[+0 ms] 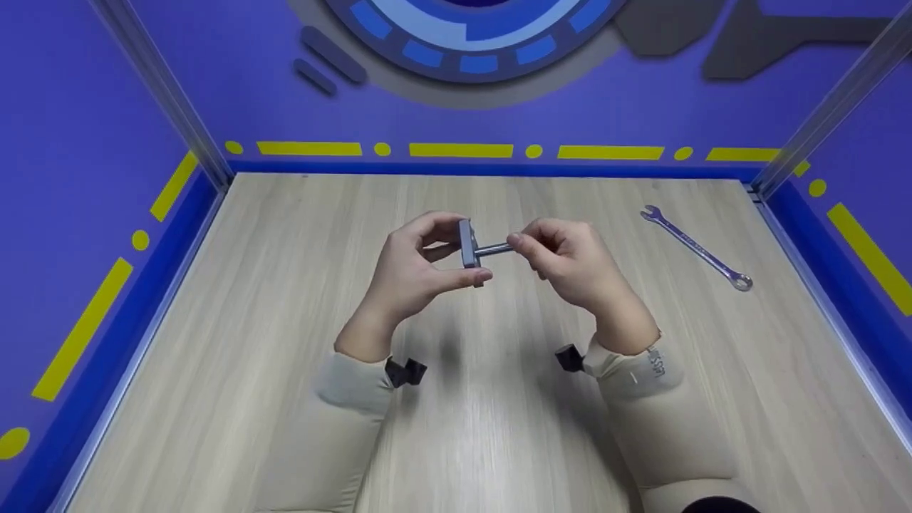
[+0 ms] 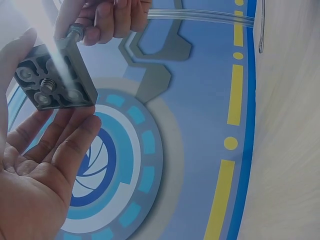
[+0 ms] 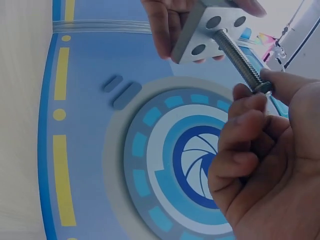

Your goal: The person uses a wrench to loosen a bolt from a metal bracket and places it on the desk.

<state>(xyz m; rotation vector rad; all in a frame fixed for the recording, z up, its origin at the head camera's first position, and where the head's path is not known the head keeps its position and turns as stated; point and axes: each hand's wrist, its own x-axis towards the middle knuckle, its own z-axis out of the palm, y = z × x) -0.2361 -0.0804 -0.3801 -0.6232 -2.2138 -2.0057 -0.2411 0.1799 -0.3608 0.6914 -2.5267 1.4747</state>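
Observation:
In the head view my left hand [image 1: 407, 276] holds a square metal block [image 1: 467, 244] by its edges, thumb below and fingers above. A threaded bolt [image 1: 493, 249] sticks out of the block toward the right. My right hand [image 1: 576, 265] pinches the bolt's outer end between thumb and fingers. The right wrist view shows the block's smooth face with several round holes [image 3: 199, 49] around the bolt [image 3: 240, 60]. From the left wrist view, the block's recessed back face [image 2: 30, 75] is visible, with the threaded tip [image 2: 47, 86] showing at its middle.
A combination wrench [image 1: 697, 248] lies on the wooden table [image 1: 249, 342], right of my right hand. Blue panels [image 1: 470, 121] with yellow markings stand at the back and both sides. Small black devices [image 1: 568, 358] sit at my wrists, beside the sleeves.

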